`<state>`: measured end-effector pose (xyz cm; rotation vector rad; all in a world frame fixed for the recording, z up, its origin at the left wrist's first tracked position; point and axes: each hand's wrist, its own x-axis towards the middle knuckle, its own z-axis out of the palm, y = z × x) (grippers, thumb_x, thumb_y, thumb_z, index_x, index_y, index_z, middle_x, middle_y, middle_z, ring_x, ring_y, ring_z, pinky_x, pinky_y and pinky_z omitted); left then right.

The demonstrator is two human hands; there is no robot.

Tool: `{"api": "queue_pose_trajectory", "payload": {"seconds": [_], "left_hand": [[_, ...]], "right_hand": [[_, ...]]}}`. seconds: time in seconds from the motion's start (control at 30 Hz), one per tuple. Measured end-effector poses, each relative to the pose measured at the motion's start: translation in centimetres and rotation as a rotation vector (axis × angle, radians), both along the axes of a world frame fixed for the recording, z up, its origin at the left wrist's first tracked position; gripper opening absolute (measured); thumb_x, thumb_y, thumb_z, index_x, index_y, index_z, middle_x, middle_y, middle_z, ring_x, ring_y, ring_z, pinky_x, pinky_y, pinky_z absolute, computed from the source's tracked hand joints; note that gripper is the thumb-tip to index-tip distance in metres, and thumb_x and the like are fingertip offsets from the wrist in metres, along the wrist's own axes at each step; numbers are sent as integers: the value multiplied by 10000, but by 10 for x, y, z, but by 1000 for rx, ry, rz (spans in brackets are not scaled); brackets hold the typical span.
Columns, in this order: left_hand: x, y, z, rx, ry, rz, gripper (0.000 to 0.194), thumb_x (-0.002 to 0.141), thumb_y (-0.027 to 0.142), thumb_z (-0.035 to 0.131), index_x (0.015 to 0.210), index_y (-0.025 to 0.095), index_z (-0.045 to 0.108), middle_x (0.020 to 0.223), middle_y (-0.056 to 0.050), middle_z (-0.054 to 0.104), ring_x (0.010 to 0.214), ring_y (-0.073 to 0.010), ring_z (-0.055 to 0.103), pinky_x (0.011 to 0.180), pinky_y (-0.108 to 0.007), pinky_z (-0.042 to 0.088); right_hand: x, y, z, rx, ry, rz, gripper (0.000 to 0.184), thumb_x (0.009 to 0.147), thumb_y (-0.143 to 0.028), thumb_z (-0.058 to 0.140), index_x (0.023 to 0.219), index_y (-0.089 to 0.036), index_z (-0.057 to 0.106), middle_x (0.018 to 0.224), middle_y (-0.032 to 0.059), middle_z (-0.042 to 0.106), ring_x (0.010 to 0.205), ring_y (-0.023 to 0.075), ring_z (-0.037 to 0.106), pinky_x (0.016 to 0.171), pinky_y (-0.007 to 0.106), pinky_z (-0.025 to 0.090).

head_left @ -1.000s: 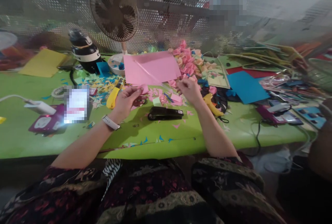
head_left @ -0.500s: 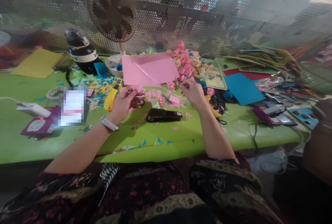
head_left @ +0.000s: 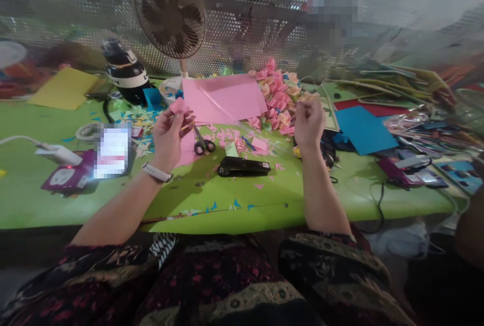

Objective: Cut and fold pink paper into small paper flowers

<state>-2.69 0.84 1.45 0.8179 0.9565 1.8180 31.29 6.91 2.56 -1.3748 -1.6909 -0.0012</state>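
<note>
My left hand (head_left: 169, 134) is raised above the green table (head_left: 227, 200), its fingers closed on a small pink paper piece (head_left: 178, 106). My right hand (head_left: 309, 123) is lifted too, fingers curled in a loose pinch; what it holds, if anything, is too small to make out. Between the hands lie scissors (head_left: 202, 143), a black stapler (head_left: 244, 166) and pink paper scraps (head_left: 242, 140). A large pink sheet (head_left: 224, 97) lies behind them, beside a pile of folded pink paper pieces (head_left: 278, 96).
A fan (head_left: 170, 11) stands at the back before a mesh wall. A dark bottle (head_left: 124, 74), yellow sheet (head_left: 62, 88), phone (head_left: 111, 150) and charger (head_left: 56, 153) sit left. Blue card (head_left: 363, 129), stacked papers and cables crowd the right.
Both hands lifted off the table: the left rose with the pink piece, the right moved up and to the right. The scissors under the left hand now show.
</note>
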Motion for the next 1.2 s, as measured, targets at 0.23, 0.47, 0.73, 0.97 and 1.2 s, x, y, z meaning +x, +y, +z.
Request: {"api": "queue_pose_trajectory", "payload": {"seconds": [0.23, 0.47, 0.73, 0.97, 1.2], "left_hand": [[-9, 4, 9, 84, -23, 80, 130, 835, 294, 751, 881, 249, 638, 910, -7, 766, 818, -129, 724, 628, -224, 544], [-10, 12, 4, -27, -139, 82, 99, 879, 194, 671, 808, 225, 608, 842, 5, 762, 771, -99, 722, 624, -184, 544], [-11, 16, -1, -34, -90, 54, 84, 883, 193, 665, 810, 212, 629, 810, -10, 751, 752, -114, 725, 633, -210, 544], [-11, 17, -5, -62, -77, -21, 96, 858, 227, 700, 813, 199, 620, 816, -20, 754, 736, -129, 721, 693, -252, 573], [-9, 13, -5, -91, -78, -118, 123, 852, 255, 721, 839, 190, 617, 863, -42, 770, 790, -148, 735, 712, -267, 576]], "right_hand": [[-38, -12, -8, -199, 186, 121, 179, 889, -358, 590, 831, -189, 603, 642, -15, 605, 540, 138, 594, 569, 275, 496], [-100, -27, 30, -486, -131, 384, 141, 862, -286, 618, 835, -159, 673, 783, 46, 716, 722, 162, 648, 687, 288, 495], [-202, -21, 38, -772, -852, 424, 339, 816, -450, 649, 836, -126, 746, 826, 126, 743, 789, 229, 668, 638, 290, 433], [-230, -16, 16, -862, -983, 330, 384, 712, -462, 691, 893, -133, 773, 896, 142, 764, 833, 275, 701, 616, 284, 456], [-216, -8, 26, -921, -950, 384, 347, 769, -462, 639, 763, -136, 757, 719, 109, 746, 658, 213, 672, 568, 278, 437]]}}
